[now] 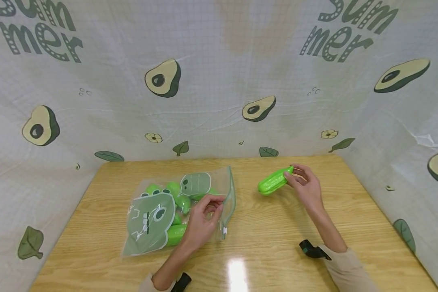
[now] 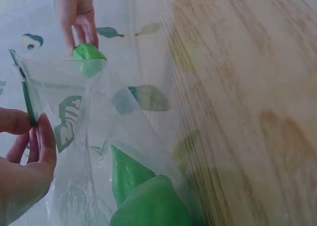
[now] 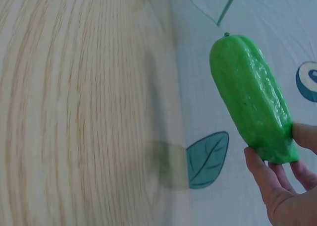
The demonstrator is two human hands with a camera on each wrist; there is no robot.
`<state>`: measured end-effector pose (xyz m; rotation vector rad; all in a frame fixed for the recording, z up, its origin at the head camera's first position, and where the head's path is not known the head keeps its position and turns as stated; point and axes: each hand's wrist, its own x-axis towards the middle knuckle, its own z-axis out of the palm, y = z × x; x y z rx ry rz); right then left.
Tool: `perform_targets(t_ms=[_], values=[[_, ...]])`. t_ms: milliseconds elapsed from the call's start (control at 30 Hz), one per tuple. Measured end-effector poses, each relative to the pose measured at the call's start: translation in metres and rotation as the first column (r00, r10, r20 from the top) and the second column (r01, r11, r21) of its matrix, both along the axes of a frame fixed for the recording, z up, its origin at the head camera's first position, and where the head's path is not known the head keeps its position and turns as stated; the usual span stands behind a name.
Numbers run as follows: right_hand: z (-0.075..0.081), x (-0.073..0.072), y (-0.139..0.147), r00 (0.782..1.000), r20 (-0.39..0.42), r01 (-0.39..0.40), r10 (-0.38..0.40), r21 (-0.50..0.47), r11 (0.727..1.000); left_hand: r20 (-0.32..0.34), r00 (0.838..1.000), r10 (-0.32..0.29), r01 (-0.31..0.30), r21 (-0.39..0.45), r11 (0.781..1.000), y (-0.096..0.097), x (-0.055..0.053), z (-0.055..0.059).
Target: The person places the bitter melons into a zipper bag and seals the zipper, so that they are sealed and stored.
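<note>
A bright green toy cucumber [image 1: 275, 182] is held by my right hand [image 1: 305, 187], its fingertips and thumb pinching one end. In the right wrist view the cucumber [image 3: 250, 97] shows a ridged, shiny skin and a small stub at its free end. My left hand [image 1: 203, 221] pinches the mouth edge of a clear zip bag [image 1: 213, 178] with thumb and fingers. The bag lies on the table with its green-edged mouth toward the right. Several green toy vegetables [image 1: 177, 235] are inside, partly hidden by the printed green cartoon figures. In the left wrist view the bag's upper film stands raised.
A white slider [image 1: 224, 230] sits on the bag's zip strip near the front corner. The wooden table [image 1: 270, 251] is bordered at the back and sides by a white cloth [image 1: 211, 134] printed with avocados and leaves.
</note>
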<state>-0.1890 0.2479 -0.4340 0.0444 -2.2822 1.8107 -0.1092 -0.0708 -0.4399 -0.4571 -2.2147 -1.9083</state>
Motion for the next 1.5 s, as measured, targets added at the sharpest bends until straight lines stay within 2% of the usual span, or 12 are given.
perform_targets(t_ms=[133,467,867,1267,1500], values=[[0.001,-0.003,-0.007,1.000,0.007,-0.015,0.015,-0.033,0.999,-0.013,1.000,-0.001,0.001,-0.002,1.000,0.000,-0.001,0.000],[0.002,-0.006,-0.027,0.998,0.011,-0.057,0.057,-0.064,0.996,0.010,1.000,0.007,-0.007,0.001,1.000,0.001,-0.002,0.001],[-0.001,-0.011,-0.049,0.994,-0.003,-0.108,0.108,-0.132,0.985,-0.022,1.000,0.008,-0.008,0.007,1.000,0.000,-0.003,-0.003],[-0.003,-0.012,-0.069,0.988,0.010,-0.153,0.156,-0.143,0.978,-0.020,1.000,0.003,-0.003,-0.003,1.000,0.000,-0.001,0.000],[-0.005,-0.011,-0.080,0.985,0.024,-0.168,0.173,-0.133,0.977,0.008,1.000,0.004,-0.003,-0.004,1.000,-0.001,-0.001,0.001]])
